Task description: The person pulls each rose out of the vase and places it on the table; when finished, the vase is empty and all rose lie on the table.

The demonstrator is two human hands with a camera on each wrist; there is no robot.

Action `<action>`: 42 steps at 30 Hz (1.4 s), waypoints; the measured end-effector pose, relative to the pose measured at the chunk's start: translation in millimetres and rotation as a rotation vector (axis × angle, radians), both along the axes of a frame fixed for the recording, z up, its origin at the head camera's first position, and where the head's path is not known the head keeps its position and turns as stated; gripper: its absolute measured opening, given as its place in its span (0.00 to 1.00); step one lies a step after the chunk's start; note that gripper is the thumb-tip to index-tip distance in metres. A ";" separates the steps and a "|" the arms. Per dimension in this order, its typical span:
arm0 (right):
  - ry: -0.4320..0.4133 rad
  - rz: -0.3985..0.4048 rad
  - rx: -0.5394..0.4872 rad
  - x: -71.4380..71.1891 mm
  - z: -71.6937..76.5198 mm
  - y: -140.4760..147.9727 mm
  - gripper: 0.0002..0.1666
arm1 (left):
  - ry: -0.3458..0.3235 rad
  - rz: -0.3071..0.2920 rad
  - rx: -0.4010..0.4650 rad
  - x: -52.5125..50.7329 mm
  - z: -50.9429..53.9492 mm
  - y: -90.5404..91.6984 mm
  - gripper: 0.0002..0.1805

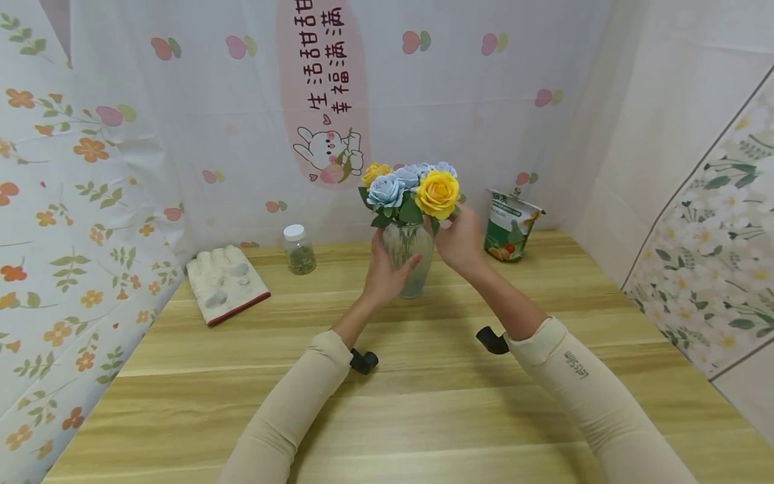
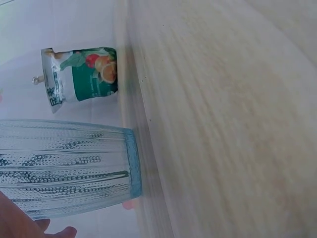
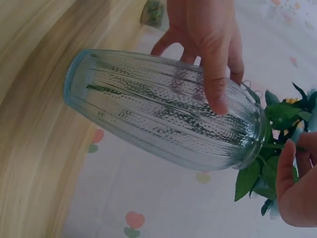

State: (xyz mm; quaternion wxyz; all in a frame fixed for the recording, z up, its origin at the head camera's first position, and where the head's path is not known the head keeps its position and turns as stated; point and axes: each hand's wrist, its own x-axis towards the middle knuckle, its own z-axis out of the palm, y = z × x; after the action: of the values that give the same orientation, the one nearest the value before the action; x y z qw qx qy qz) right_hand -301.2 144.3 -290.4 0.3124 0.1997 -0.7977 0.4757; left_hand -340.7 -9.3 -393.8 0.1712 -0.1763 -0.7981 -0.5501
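A ribbed clear glass vase (image 1: 413, 286) stands on the table, holding artificial blue roses (image 1: 385, 191) and yellow ones. My left hand (image 1: 385, 274) grips the vase's side; in the right wrist view its thumb (image 3: 215, 87) lies across the glass and its other fingers go behind. Just above the rim, my right hand (image 1: 462, 243) pinches the stem of the front yellow rose (image 1: 438, 195). Green leaves (image 3: 247, 177) hang beside that hand in the right wrist view. Dark stems show blurred through the textured glass.
Left of the vase are a white-capped jar (image 1: 301, 254) of dried green bits and a pale work glove (image 1: 226, 282). A green and white pouch (image 1: 510, 228) stands at the right. Patterned curtains (image 1: 242, 134) border the wooden table (image 1: 399, 417).
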 end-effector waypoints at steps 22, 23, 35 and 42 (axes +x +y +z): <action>0.200 -0.002 -0.041 -5.5 -1.6 1.5 0.14 | -0.018 0.015 -0.046 2.7 3.0 0.9 0.54; 0.207 -0.003 -0.028 -5.3 -1.2 1.6 0.14 | -0.017 0.016 -0.048 2.4 3.0 0.8 0.55; 0.230 -0.066 -0.020 -13.2 -22.1 13.2 0.12 | -0.041 0.022 -0.039 5.8 3.3 0.7 0.54; 0.193 -0.062 -0.079 -15.4 -19.0 10.9 0.14 | -0.033 0.022 -0.039 5.6 3.4 0.2 0.54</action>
State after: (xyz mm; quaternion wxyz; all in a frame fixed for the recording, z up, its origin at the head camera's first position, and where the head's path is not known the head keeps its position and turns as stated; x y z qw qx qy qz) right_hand -316.6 155.2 -309.4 0.4102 0.2072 -0.7502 0.4753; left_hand -335.1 -9.2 -390.4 0.1605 -0.1618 -0.8134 -0.5352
